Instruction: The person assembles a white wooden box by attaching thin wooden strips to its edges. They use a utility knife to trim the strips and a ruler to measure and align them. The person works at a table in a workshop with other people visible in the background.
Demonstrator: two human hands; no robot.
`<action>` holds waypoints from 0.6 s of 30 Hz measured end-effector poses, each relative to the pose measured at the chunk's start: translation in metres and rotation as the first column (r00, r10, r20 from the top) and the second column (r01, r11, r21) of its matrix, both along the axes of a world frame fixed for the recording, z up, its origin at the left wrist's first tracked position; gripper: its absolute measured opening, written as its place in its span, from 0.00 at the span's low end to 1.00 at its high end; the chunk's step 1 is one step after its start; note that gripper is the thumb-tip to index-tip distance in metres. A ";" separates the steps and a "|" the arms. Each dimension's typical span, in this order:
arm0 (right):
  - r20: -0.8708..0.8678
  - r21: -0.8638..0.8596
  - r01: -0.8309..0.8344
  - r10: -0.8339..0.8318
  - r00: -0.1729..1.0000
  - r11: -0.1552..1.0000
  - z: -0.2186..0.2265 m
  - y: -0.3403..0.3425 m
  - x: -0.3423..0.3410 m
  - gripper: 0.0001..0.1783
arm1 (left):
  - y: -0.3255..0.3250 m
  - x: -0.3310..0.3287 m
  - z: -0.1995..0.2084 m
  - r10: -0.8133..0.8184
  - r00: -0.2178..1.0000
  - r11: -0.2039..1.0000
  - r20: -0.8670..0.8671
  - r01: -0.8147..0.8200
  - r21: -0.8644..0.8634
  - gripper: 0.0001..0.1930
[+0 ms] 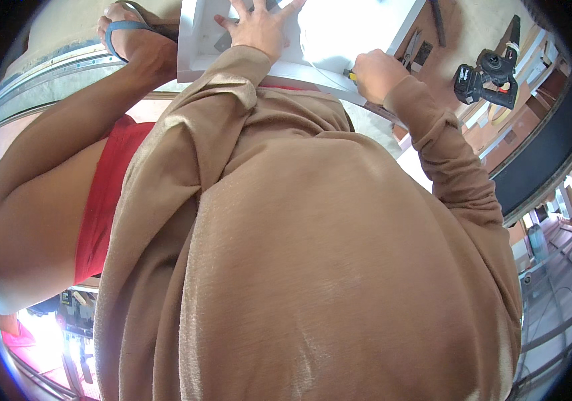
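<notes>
My left hand [259, 32] lies with its fingers spread on the inner face of a shallow white box-like piece [196, 40] with raised sides. Beside the piece's near right corner, my right hand [380, 75] is closed in a fist. A small yellow and dark tip [350, 75] pokes out at the left of that fist; the rest of the held thing is hidden by the fingers. A thin white line [307, 52] curves down the bright inside of the piece. Strong light washes out much of its surface.
Right of the box lie a plier-like tool [411, 47] and a dark strip [437, 23]. Farther right is a black cordless power tool [489, 75]. A sandalled foot [132, 40] is close to the box's left side. A dark band [546, 160] curves along the right.
</notes>
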State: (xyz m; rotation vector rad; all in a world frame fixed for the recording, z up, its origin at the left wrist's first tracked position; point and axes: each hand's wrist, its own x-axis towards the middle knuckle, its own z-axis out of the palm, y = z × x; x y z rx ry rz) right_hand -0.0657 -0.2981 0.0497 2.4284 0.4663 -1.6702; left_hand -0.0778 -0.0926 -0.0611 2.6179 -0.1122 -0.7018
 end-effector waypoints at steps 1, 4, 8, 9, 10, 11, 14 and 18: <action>-0.023 -0.008 -0.009 0.009 1.000 1.000 0.003 0.000 0.005 0.13 | -0.002 0.003 0.005 -0.007 1.000 1.000 -0.031 0.008 0.021 0.37; -0.077 -0.025 -0.001 -0.001 0.997 1.000 0.004 0.005 0.012 0.14 | -0.005 0.007 0.015 -0.011 0.996 0.998 -0.087 0.016 0.064 0.36; -0.105 -0.050 -0.054 0.049 0.993 0.997 -0.002 0.008 0.023 0.15 | -0.004 -0.002 -0.005 0.046 0.999 0.999 0.013 -0.046 0.003 0.36; -0.117 -0.046 -0.079 0.073 0.990 0.996 -0.001 0.011 0.029 0.14 | -0.003 -0.005 -0.013 0.068 0.996 0.997 0.057 -0.066 -0.029 0.36; -0.130 -0.045 -0.099 0.092 0.987 0.994 -0.001 0.013 0.032 0.14 | -0.003 -0.004 -0.012 0.054 0.997 0.998 0.049 -0.053 -0.020 0.37; -0.153 -0.063 -0.107 0.096 0.984 0.992 -0.001 0.016 0.035 0.14 | -0.003 -0.004 -0.011 0.041 0.998 0.999 0.041 -0.040 -0.011 0.37; -0.188 -0.090 -0.135 0.117 0.975 0.987 -0.003 0.020 0.038 0.14 | -0.001 0.000 0.001 0.019 0.999 1.000 -0.047 -0.020 -0.014 0.38; -0.135 -0.052 -0.157 0.149 0.980 0.986 -0.011 0.013 0.031 0.14 | -0.003 0.000 -0.001 0.001 0.999 1.000 -0.036 0.000 0.024 0.40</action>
